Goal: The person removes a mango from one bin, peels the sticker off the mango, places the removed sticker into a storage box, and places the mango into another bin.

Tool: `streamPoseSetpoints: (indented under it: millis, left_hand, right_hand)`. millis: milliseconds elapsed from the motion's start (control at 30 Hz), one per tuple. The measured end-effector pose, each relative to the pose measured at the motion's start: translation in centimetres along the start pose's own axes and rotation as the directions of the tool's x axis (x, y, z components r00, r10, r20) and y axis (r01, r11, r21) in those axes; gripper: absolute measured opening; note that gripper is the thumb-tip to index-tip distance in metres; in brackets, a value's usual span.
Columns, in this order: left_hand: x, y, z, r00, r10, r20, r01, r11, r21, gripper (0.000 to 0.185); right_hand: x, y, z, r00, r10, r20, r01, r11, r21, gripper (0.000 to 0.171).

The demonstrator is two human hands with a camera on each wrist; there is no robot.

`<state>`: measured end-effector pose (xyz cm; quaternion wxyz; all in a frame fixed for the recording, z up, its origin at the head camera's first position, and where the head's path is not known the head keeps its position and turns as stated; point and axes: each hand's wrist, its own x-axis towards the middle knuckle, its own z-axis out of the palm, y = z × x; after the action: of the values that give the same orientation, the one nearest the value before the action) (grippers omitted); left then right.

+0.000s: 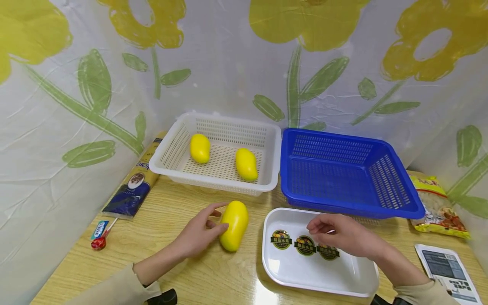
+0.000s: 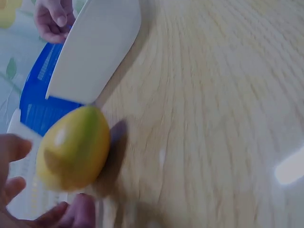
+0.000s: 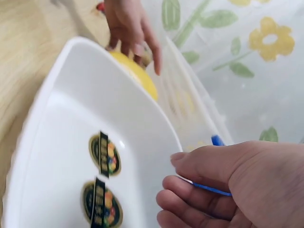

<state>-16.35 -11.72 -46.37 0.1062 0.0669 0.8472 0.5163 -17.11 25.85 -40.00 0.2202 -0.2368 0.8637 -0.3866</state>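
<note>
A yellow mango (image 1: 234, 226) lies on the wooden table, left of a white tray (image 1: 282, 277). Beside it is my left hand (image 1: 200, 231), thumb and fingers spread along its left side, fingertips right at the skin. In the left wrist view the mango (image 2: 73, 149) shows a greenish streak, with the fingers around its near end. Over the tray hovers my right hand (image 1: 345, 235), its fingers loosely bent and nothing visible between them. Below it, three round dark fruit stickers, including one at the left (image 1: 281, 239), lie on the tray floor; the hand partly covers the rightmost.
Behind stands a white basket (image 1: 213, 180) holding two mangoes (image 1: 246, 164). A blue basket (image 1: 352, 207) adjoins it on the right. Packets lie at both sides: a blue-gold bag (image 1: 131, 190) and a yellow bag (image 1: 438, 205). A lollipop (image 1: 98, 243) and a printed pouch (image 1: 447, 271) lie nearer the front.
</note>
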Motion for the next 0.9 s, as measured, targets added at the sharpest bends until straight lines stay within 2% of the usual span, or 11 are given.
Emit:
streamPoseSetpoints:
  millis: [100,167,233,300,367,433,467,500,567,700,900]
  left_hand:
    - [0.7,-0.3,-1.6,0.986,0.073,-0.147,-0.070,0.997,0.026,0.040]
    - [1.5,-0.6,-3.3,0.951,0.148,-0.271,-0.135,0.989,0.066,0.034]
    - [2.4,-0.8,-5.3,0.889,0.201,-0.411,-0.176,0.980,0.097,0.031]
    - [3.4,-1.4,-7.6,0.810,0.228,-0.541,-0.189,0.974,0.128,0.030]
    - [4.2,-2.1,-9.6,0.732,0.211,-0.648,-0.164,0.977,0.134,0.031]
    - [4.9,-3.1,-11.4,0.690,0.164,-0.705,-0.115,0.986,0.117,0.033]
    - [5.1,-3.6,-12.1,0.685,0.141,-0.715,-0.089,0.990,0.110,0.035]
    - [5.2,-4.0,-12.7,0.691,0.118,-0.714,-0.066,0.993,0.100,0.036]
    - [5.3,-4.8,-13.5,0.721,0.093,-0.687,-0.027,0.994,0.106,0.040]
    - [5.6,-5.6,-14.1,0.791,0.089,-0.605,-0.042,0.995,0.092,0.042]
    - [6.3,-6.3,-14.6,0.860,0.015,-0.510,-0.083,0.990,-0.110,0.046]
  right_hand:
    - [0.0,-0.8,0.4,1.000,-0.004,-0.031,0.004,1.000,-0.006,0.022]
    - [-0.1,-1.3,0.7,0.999,-0.015,-0.050,0.014,1.000,-0.015,0.021]
    - [-0.1,-1.8,1.1,0.997,-0.030,-0.075,0.029,0.999,-0.017,0.019]
    - [-0.1,-2.3,1.5,0.995,-0.042,-0.086,0.043,0.999,0.011,0.018]
    - [-0.1,-2.9,2.1,0.996,-0.034,-0.088,0.039,0.997,0.060,0.018]
    - [0.1,-3.7,2.6,0.997,-0.020,-0.076,0.030,0.991,0.127,0.020]
    - [0.2,-4.1,2.9,0.997,-0.006,-0.072,0.017,0.988,0.156,0.022]
    - [0.3,-4.5,3.2,0.997,0.001,-0.072,0.011,0.984,0.175,0.023]
    - [0.8,-5.4,3.8,0.996,0.025,-0.083,-0.007,0.978,0.207,0.026]
    - [2.2,-6.8,4.7,0.990,0.061,-0.125,-0.031,0.972,0.233,0.034]
    - [5.5,-8.2,5.8,0.989,0.088,-0.119,-0.056,0.968,0.246,0.037]
